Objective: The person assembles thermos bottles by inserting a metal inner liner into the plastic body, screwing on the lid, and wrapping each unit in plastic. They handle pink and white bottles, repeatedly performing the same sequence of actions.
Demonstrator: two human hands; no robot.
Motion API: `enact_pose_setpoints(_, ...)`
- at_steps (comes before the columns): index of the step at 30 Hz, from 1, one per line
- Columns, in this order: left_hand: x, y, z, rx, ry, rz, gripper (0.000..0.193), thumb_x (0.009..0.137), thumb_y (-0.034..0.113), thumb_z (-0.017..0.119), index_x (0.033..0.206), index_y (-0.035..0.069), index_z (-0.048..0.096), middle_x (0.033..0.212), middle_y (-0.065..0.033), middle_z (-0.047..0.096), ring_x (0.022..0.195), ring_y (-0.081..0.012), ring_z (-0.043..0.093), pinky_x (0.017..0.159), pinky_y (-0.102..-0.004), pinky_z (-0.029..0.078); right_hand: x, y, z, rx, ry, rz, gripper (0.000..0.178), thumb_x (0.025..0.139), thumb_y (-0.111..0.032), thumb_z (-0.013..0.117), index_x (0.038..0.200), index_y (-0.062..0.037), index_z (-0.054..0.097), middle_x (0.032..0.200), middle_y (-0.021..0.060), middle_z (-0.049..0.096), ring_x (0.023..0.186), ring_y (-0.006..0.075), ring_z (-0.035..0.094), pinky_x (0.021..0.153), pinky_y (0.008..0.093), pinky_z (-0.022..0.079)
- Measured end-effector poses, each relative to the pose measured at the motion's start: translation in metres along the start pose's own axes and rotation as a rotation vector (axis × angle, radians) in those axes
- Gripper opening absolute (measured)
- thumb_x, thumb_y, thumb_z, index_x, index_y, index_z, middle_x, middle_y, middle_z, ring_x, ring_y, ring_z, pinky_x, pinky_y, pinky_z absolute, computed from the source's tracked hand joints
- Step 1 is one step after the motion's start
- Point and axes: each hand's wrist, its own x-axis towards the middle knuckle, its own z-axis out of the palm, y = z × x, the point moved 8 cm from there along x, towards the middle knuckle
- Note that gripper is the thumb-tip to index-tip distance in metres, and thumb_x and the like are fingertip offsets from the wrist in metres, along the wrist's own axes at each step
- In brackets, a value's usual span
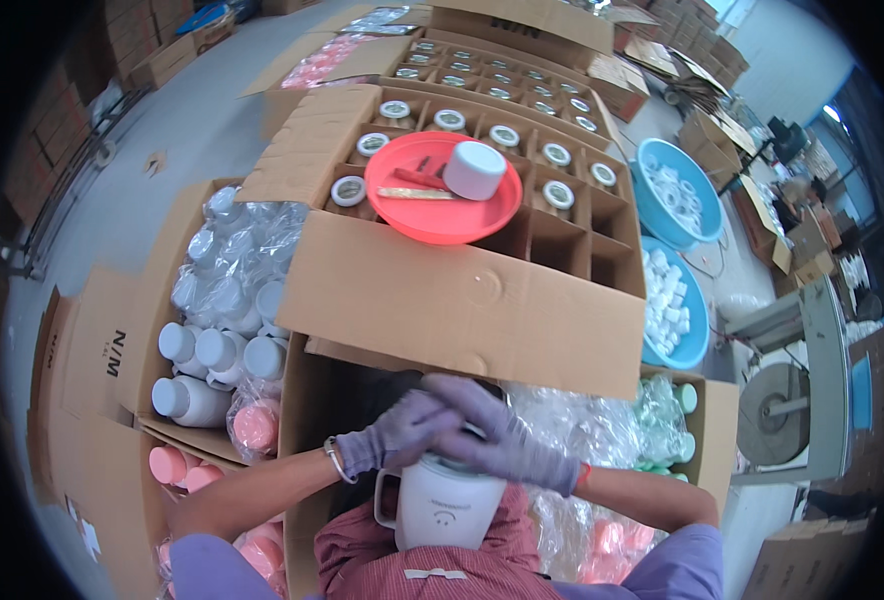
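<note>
A white jug (450,510) with a side handle and a small smiling face stands upright on my lap, against a dark red striped apron (357,545). Both hands wear purple-grey gloves and meet over its top. My left hand (402,428) comes in above the handle, its fingers curled in toward the other hand; whatever they hold is hidden. My right hand (502,442) lies across the jug's mouth, with its fingers overlapping the left and blurred by motion. A dark rim shows in part beneath the hands.
Ahead, a red plastic basin (412,218) holding a white cap (475,170) and small sticks rests on a divided carton (462,300) of lidded jars. White bottles (192,400) fill a carton at left. Pale green bottles (684,400) stand at right. Two blue tubs (707,230) hold white parts.
</note>
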Motion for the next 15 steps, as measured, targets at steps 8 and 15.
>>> enact_pose_setpoints(8, -0.136, -0.050, 0.002, -0.005, 0.359, -0.355, 0.067, 0.092, 0.022, 0.066, 0.147, -0.004, 0.038, 0.136, -0.0130, 0.056, 0.125, -0.0206, 0.053, 0.108, -0.0338, 0.041, -0.081, 0.072, -0.037, 0.270, 0.356, 0.048, 0.044, 0.103, -0.011, 0.043, 0.144, 0.0034, 0.043, 0.139, 0.0154, 0.054, 0.131, 0.0226, 0.050, 0.113, 0.0346, 0.036)
enact_pose_setpoints(15, -0.164, -0.065, 0.023, -0.584, 0.563, -0.557, 0.051, 0.082, 0.016, 0.073, 0.126, -0.004, 0.056, 0.084, -0.0060, 0.068, 0.064, -0.0146, 0.066, 0.055, -0.0245, 0.051, -0.080, 0.039, -0.062, -0.045, 0.351, -0.016, 0.038, 0.101, -0.013, 0.053, 0.136, 0.0004, 0.054, 0.133, 0.0116, 0.060, 0.126, 0.0194, 0.054, 0.109, 0.0345, 0.041)
